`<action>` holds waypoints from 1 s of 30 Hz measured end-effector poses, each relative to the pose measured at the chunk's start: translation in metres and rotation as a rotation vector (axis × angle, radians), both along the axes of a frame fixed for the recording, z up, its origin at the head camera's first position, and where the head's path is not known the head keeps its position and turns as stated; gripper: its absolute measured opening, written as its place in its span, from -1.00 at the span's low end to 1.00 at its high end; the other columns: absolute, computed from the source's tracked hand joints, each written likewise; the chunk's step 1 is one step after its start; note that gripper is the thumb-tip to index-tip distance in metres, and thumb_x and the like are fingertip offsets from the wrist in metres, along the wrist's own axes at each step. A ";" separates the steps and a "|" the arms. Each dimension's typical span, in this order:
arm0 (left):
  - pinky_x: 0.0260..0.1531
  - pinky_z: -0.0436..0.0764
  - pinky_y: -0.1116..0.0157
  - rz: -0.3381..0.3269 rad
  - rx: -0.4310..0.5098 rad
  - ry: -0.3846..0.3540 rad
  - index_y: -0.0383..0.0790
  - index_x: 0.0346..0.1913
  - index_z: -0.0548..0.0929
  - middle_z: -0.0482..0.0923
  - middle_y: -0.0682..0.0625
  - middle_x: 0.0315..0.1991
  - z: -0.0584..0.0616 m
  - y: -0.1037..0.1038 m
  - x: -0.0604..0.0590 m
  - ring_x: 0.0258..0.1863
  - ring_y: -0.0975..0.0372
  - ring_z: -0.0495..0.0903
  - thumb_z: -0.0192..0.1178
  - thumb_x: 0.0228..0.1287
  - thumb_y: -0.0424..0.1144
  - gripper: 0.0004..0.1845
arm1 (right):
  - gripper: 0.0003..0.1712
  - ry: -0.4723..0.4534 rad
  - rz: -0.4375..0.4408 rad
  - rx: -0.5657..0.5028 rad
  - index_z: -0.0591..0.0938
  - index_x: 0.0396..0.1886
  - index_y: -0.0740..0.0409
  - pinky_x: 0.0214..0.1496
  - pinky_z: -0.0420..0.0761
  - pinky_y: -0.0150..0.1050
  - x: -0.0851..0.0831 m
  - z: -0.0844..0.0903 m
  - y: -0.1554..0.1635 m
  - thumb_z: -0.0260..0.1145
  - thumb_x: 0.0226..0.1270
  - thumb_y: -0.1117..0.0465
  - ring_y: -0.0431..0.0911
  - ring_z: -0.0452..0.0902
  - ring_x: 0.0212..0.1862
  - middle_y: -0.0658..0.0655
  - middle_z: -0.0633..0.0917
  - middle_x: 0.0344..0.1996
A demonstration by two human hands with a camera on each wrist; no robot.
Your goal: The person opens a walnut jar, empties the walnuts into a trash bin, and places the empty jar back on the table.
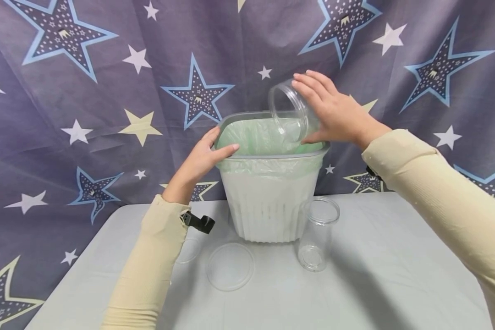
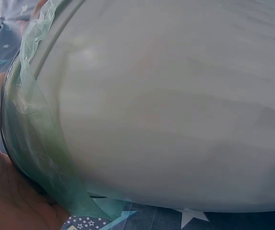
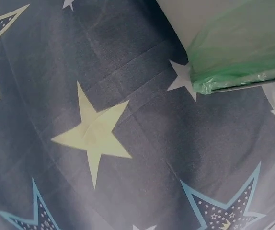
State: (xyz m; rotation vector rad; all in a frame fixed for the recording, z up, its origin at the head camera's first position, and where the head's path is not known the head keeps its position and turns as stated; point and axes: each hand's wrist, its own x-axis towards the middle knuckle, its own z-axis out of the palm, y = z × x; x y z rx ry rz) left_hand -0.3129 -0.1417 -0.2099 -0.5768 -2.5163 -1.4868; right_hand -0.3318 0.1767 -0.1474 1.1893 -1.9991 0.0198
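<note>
At the centre of the frame, the right hand (image 1: 334,114) grips a clear plastic cup (image 1: 288,110), tilted mouth-down over the white ribbed bin with green liner (image 1: 268,206). The left hand (image 1: 202,158) curls over the bin's left rim. Lower down, 1 more clear cup (image 1: 316,233) stands on the grey bench (image 1: 375,284).

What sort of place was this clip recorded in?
Probably a staged indoor recording setup: a purple star-printed fabric backdrop hangs behind a pale grey cloth-covered table holding only a white plastic bin with green liner and clear plastic cups.
</note>
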 end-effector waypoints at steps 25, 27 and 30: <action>0.42 -0.09 0.15 -0.019 0.008 0.014 -0.29 0.47 -0.02 -0.14 -0.13 0.50 -0.001 0.001 0.000 0.47 0.16 -0.16 0.21 0.23 -0.09 -0.12 | 0.42 0.050 0.032 -0.197 0.15 0.34 0.41 0.46 0.04 -0.08 0.000 -0.003 0.023 0.72 -0.59 0.03 0.23 0.03 0.38 0.40 0.22 0.33; 0.42 -0.08 0.14 -0.018 0.004 0.010 -0.29 0.47 -0.02 -0.14 -0.13 0.50 -0.001 0.000 0.000 0.47 0.16 -0.16 0.21 0.23 -0.08 -0.12 | 0.43 0.060 0.035 -0.238 0.15 0.34 0.41 0.47 0.02 -0.08 -0.001 -0.005 0.032 0.72 -0.61 0.04 0.24 0.06 0.36 0.41 0.24 0.32; 0.42 -0.10 0.15 -0.014 -0.004 0.003 -0.30 0.47 -0.04 -0.16 -0.12 0.50 -0.001 0.000 -0.001 0.47 0.17 -0.18 0.21 0.23 -0.06 -0.10 | 0.39 0.048 0.042 -0.313 0.16 0.33 0.40 0.46 0.01 -0.05 -0.002 -0.013 0.046 0.68 -0.57 0.02 0.24 0.06 0.37 0.42 0.25 0.32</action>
